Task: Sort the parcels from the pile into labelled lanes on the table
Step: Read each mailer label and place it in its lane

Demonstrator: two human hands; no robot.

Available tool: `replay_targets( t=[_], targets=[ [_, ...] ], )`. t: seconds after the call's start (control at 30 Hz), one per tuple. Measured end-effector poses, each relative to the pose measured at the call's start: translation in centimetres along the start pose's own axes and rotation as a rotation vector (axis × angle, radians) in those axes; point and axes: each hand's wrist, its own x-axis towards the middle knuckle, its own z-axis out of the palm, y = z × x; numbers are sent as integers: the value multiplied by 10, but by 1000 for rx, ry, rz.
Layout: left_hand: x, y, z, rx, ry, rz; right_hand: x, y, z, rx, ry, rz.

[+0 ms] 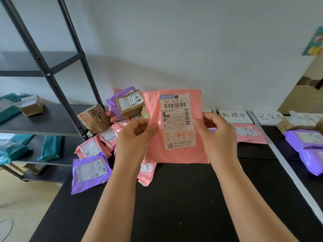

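Note:
A pink mailer parcel [176, 154] with a white shipping label and red handwriting is held upright above the black table [183, 206]. My left hand [134, 135] pinches its left edge and my right hand [215, 135] pinches its right edge. Behind it at the table's left end lies the pile [111, 119] of pink and purple mailers and brown boxes. White lane labels [234, 115] with handwriting sit along the far edge. One pink mailer [250, 135] lies in the middle lane; purple mailers [305, 147] and a box lie in the right lane.
A dark metal shelf rack [52, 84] stands at the left with teal mailers and a small box on its shelves. White tape strips [286, 165] divide the lanes. A purple mailer [90, 172] overhangs the table's left edge. The wall is close behind.

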Motion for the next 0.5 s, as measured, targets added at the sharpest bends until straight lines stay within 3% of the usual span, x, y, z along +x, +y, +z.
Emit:
replay_targets(
  t=[0.5],
  targets=[
    [-10, 25, -16, 18, 55, 183, -27, -40, -15, 156, -8, -71]
  ],
)
